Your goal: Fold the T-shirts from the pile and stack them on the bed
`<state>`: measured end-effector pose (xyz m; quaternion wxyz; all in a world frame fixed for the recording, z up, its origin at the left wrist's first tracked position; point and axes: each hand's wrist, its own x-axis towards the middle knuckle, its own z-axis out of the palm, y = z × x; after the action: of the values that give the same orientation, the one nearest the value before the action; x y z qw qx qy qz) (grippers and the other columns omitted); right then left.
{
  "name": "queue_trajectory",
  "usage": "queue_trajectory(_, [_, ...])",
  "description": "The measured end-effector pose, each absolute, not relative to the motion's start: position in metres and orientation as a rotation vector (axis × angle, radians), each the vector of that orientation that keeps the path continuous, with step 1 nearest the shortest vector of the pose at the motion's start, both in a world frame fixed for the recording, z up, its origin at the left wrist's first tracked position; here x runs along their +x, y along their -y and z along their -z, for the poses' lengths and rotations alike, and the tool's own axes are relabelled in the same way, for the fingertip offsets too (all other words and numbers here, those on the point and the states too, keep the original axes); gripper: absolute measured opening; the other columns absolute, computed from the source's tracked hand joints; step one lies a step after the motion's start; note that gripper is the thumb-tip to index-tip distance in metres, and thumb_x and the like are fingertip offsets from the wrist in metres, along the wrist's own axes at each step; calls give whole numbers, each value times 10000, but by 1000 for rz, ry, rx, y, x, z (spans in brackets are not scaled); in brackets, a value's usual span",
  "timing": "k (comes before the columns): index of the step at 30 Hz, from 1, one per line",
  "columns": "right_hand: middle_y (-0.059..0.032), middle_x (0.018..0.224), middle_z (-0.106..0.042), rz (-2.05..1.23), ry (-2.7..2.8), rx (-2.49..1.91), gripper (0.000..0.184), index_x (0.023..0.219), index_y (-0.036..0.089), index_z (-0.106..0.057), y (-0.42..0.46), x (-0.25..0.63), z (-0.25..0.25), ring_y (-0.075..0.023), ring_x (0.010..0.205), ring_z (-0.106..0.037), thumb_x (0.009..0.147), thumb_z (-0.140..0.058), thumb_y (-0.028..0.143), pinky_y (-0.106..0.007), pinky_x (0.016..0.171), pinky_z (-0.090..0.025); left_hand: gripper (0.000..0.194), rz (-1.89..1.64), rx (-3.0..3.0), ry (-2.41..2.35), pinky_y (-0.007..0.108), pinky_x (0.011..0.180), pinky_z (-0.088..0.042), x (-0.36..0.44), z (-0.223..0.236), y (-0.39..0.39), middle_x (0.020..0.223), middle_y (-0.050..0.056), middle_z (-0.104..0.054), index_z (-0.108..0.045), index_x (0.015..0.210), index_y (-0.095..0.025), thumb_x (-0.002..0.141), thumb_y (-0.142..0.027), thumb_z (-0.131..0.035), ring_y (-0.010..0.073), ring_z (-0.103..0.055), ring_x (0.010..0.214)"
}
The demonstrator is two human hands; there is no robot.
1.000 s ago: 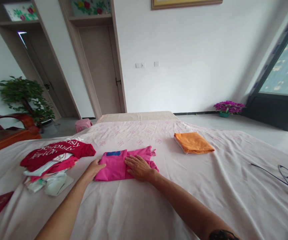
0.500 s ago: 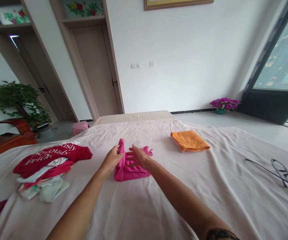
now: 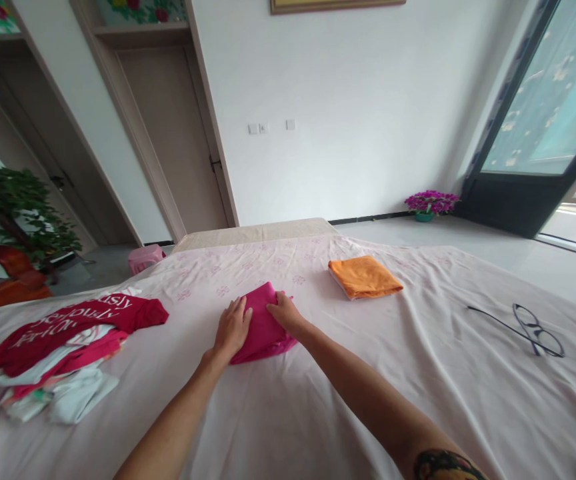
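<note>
A bright pink garment, folded into a compact packet, lies on the pale pink bed sheet; its exact kind does not show. My left hand rests flat along its left side, fingers stretched out and thumb on the cloth. On the other side, my right hand pinches the upper right edge, its thumb over the fabric and some fingertips hidden. Behind and to the right lies a folded orange cloth, apart from both hands.
A heap of clothes with a red lettered shirt on top sits at the left. Black-framed glasses lie at the right. Beyond the bed are a pink stool, a wooden chair and a potted purple flower.
The left flap of the pink garment has been folded over to the right, covering its crumpled middle. My right hand has gone from hovering with spread fingers to its edge. The view has turned slightly right.
</note>
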<state>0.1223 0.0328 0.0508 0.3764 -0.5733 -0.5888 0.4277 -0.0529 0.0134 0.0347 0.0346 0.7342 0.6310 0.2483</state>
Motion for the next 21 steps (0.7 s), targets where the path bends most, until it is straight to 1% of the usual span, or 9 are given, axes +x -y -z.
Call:
queue_trajectory(3, [-100,1087,-667,-902,1616,-1544,422,1198,161,-555,-36,132,-45,-218,960,-627,783,-538,235,-306,803,-482,574,-594,2352,-1999,471,1136,-299,-39,-22,-13,1509,187,-404,-400,1452,-82,993,-403,-277,302,-340,1416])
queue_trajectory(6, [-129,1211,-632,-787,1702,-1643,553,1360,149,-461,-33,141,-44,-232,1078,-599,816,-515,231,-321,896,-448,580,-491,2438,-2038,499,1137,-275,-27,-16,-10,1517,170,-399,-405,1461,-119,994,-432,-262,332,-307,1426])
queue_trajectory(8, [-154,1299,-581,-652,1761,-1720,599,1429,146,-395,-27,145,-46,-247,1132,-575,844,-491,228,-344,929,-433,577,-455,2475,-2063,512,1138,-262,-22,-13,-8,1515,158,-407,-413,1462,-147,992,-446,-261,342,-298,1427])
queue_trajectory(10, [-162,1389,-513,-444,1839,-1749,586,1461,158,-370,-19,144,-50,-264,1198,-532,884,-446,229,-379,974,-406,569,-439,2494,-2098,520,1140,-247,-19,-10,-7,1512,150,-414,-423,1458,-168,990,-451,-267,345,-294,1428])
queue_trajectory(12, [-141,1478,-434,-262,1945,-1694,552,1473,173,-370,-11,140,-51,-270,1306,-442,927,-395,247,-401,1049,-347,560,-433,2495,-2130,522,1144,-235,-18,-8,-7,1509,140,-422,-430,1454,-184,987,-452,-278,340,-294,1427])
queue_trajectory(14, [-110,1539,-362,-179,2072,-1600,537,1488,171,-359,-6,137,-48,-255,1406,-318,964,-355,290,-405,1129,-254,559,-438,2494,-2142,521,1145,-234,-18,-6,-7,1506,129,-429,-433,1453,-197,984,-460,-280,334,-297,1425])
queue_trajectory(16, [-105,1560,-326,-168,2181,-1559,549,1497,158,-346,-3,136,-40,-244,1449,-240,987,-334,358,-415,1168,-182,557,-437,2494,-2131,521,1139,-248,-19,-5,-7,1506,122,-432,-434,1454,-206,984,-459,-278,332,-303,1422])
queue_trajectory(19, [-118,1570,-288,-196,2274,-1590,590,1507,154,-332,-4,143,-28,-255,1453,-241,992,-326,442,-449,1176,-163,539,-439,2503,-2097,520,1136,-258,-20,-5,-8,1504,118,-437,-442,1453,-208,984,-427,-291,328,-309,1420])
queue_trajectory(21, [-117,1580,-250,-210,2296,-1616,605,1517,159,-312,-4,147,-24,-264,1455,-236,990,-331,455,-464,1176,-159,535,-455,2510,-2075,509,1142,-255,-21,-6,-8,1499,125,-442,-446,1451,-197,980,-411,-308,323,-311,1420])
